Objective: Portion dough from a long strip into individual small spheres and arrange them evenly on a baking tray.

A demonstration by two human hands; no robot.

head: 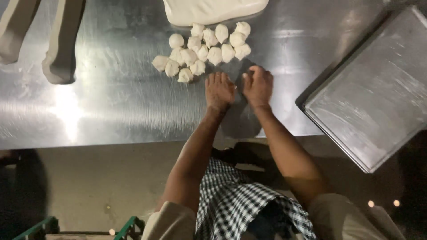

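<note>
My left hand (219, 90) lies flat, palm down, on the steel table (111, 102), fingers together and pointing away from me. Close beside it, my right hand (258, 85) is cupped with curled fingers; whether anything is under either palm is hidden. Just beyond my fingertips sits a cluster of several small white dough balls (202, 51). Behind the balls lies a large slab of white dough (213, 10), cut off by the top edge.
An empty metal baking tray (378, 89) rests tilted at the right, overhanging the table's near edge. Two long dough logs (60, 40) lie at the far left. Green crate frames (129, 226) stand on the floor below the table edge.
</note>
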